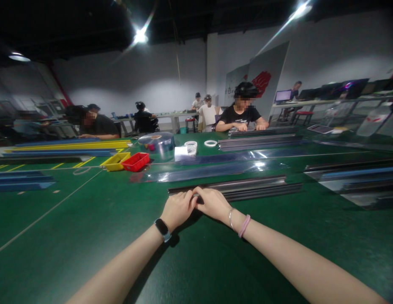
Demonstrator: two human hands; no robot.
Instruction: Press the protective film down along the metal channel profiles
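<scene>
My left hand (179, 207) and my right hand (213, 203) meet at the left part of a long dark channel strip (253, 184) lying crosswise on the green table. Both hands are closed, fingers bent down over the strip's near side and fingertips close together. What lies right under the fingertips is partly hidden by the hands. The strip reaches out to the right past my right hand, with a second dark rail (269, 192) along its near side. Behind it lies a clear plastic film strip (212, 171).
Left of centre stand a yellow bin (117, 162) and a red bin (136, 162). A clear film roll (165, 145) and white tape rings (211, 143) lie farther back. Blue and dark strips (361, 175) are at right, blue channels (22, 180) at left. Across the table a co-worker (239, 116) handles strips.
</scene>
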